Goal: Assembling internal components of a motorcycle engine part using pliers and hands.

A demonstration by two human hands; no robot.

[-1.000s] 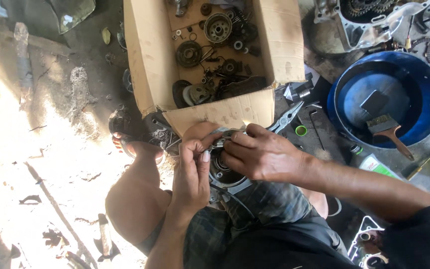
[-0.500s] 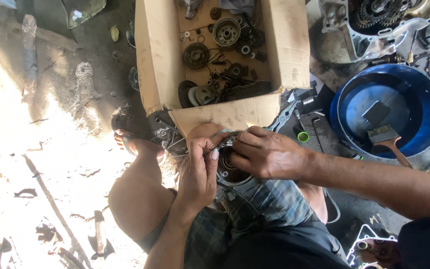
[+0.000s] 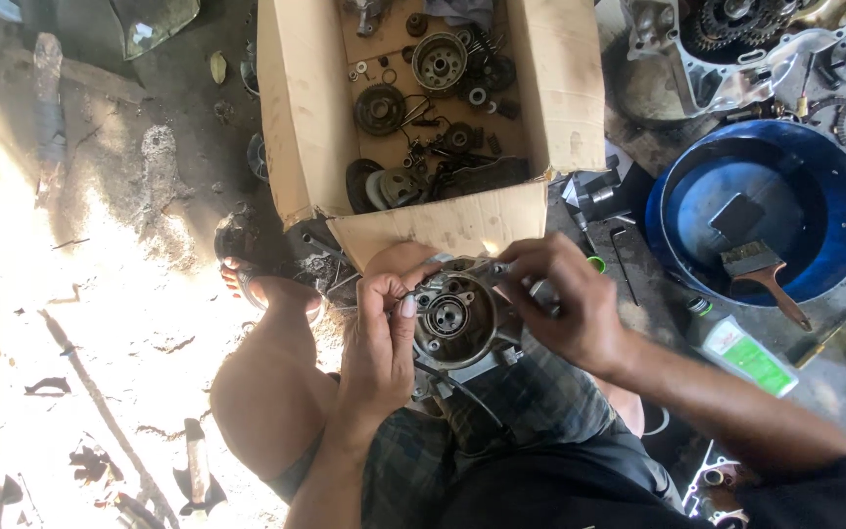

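Engine cover [image 3: 457,318] on lap, left hand [image 3: 379,338] gripping edge, right hand [image 3: 565,304] clasping top.

Tan cardboard box [image 3: 301,118], dark grey gears inside. Right of box: blue basin [image 3: 839,186], brown-handled brush [image 3: 761,269]. Below box: grey metal casing [image 3: 457,318], dark plaid shorts [image 3: 531,411]. Green-labelled bottle [image 3: 748,355] under basin.

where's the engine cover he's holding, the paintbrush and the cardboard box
engine cover [image 3: 454,318], head view, on its round central recess
paintbrush [image 3: 751,263], head view, on the ferrule above the wooden handle
cardboard box [image 3: 291,108], head view, on its left wall
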